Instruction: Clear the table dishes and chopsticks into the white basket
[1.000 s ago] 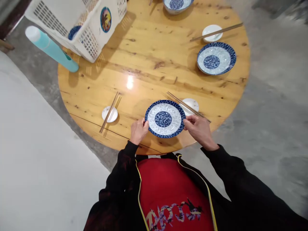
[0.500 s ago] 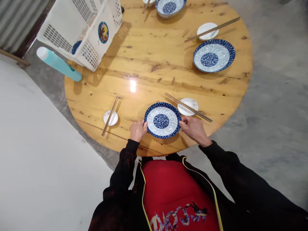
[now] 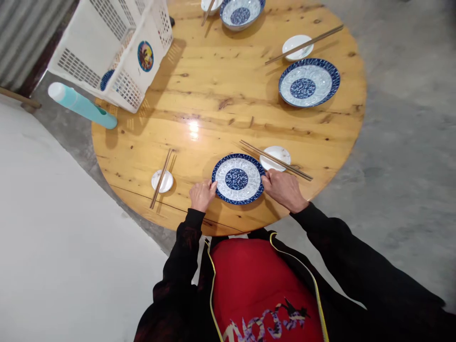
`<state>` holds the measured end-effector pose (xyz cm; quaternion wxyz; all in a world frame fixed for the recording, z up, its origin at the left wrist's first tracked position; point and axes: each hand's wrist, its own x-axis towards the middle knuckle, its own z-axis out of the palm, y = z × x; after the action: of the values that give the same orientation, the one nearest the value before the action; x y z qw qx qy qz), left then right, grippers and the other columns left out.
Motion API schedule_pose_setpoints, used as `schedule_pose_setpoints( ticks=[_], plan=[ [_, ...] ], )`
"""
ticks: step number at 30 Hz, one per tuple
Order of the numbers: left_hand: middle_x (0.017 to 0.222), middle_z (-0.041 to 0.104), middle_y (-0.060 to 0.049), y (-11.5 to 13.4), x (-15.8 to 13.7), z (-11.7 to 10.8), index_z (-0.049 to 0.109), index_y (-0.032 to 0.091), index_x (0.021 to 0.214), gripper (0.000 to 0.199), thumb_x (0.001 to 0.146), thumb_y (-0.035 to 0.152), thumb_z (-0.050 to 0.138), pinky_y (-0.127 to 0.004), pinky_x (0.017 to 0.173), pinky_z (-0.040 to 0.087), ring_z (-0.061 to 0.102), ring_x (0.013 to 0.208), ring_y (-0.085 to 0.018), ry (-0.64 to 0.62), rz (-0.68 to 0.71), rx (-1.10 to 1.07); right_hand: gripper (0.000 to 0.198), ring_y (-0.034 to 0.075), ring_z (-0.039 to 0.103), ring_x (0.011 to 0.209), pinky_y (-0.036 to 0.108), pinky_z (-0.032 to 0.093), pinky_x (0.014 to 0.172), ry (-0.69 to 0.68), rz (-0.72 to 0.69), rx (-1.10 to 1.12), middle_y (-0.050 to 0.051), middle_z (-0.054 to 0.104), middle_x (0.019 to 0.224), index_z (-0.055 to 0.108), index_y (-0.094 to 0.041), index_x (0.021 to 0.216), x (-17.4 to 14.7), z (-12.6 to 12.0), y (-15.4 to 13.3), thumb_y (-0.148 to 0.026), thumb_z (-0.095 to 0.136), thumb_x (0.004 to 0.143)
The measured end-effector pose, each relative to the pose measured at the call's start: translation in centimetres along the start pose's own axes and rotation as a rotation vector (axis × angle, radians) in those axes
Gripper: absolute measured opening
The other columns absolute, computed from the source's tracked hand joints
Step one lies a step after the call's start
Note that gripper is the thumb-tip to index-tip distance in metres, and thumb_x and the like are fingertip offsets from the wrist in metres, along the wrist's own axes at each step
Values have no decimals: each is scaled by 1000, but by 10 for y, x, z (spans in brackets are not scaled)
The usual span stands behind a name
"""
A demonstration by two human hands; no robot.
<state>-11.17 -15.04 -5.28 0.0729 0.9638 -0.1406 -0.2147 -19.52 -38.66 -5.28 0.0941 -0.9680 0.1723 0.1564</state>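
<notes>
A blue-and-white plate (image 3: 236, 179) is at the near edge of the round wooden table, between my hands. My left hand (image 3: 202, 194) is closed on its left rim, with the thumb along the edge. On the opposite rim my right hand (image 3: 283, 189) is closed too, fingers curled in. The undersides of both grips are hidden. Just beyond my right hand, a small white dish (image 3: 275, 158) has a pair of chopsticks (image 3: 292, 169) lying across it. Left of my left hand is another small white dish (image 3: 166, 182) with chopsticks (image 3: 159, 183) over it.
On the wooden table (image 3: 171, 118), a white plastic basket (image 3: 121, 90) stands at the far left beside a turquoise and white cylinder (image 3: 81, 105). Another blue-and-white plate (image 3: 309, 83) and a white dish (image 3: 297, 47) are at the right. A patterned bowl (image 3: 240, 13) is farther back.
Both hands stay on the plate's rim, and the right fingers look more curled. The whole view has shifted slightly; the plate barely moves relative to the table.
</notes>
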Motion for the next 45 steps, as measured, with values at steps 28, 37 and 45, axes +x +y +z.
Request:
schedule_pose_setpoints(
  ticks=[28, 37, 45],
  plan=[
    [69, 47, 1, 62, -109, 9, 49, 21, 73, 40, 87, 58, 54, -24, 57, 43, 46, 64, -14, 262, -134, -859, 28, 16, 46, 55, 29, 31, 54, 40, -193, 954, 1, 49, 59, 37, -25, 65, -61, -18, 60, -41, 42, 87],
    [61, 44, 3, 132, -89, 9, 44, 22, 71, 32, 92, 46, 45, -23, 55, 36, 44, 57, -12, 60, 194, -764, 37, 16, 53, 40, 27, 41, 40, 126, 213, 1160, -4, 48, 50, 47, -24, 64, -127, -32, 122, -57, 52, 78],
    [60, 38, 4, 200, -73, 12, 34, 23, 69, 30, 91, 38, 46, -24, 54, 30, 39, 55, -11, 20, 330, -731, 36, 17, 54, 40, 28, 42, 43, 213, 358, 1161, -3, 53, 48, 57, -22, 67, -138, -43, 181, -58, 58, 74]
  ],
)
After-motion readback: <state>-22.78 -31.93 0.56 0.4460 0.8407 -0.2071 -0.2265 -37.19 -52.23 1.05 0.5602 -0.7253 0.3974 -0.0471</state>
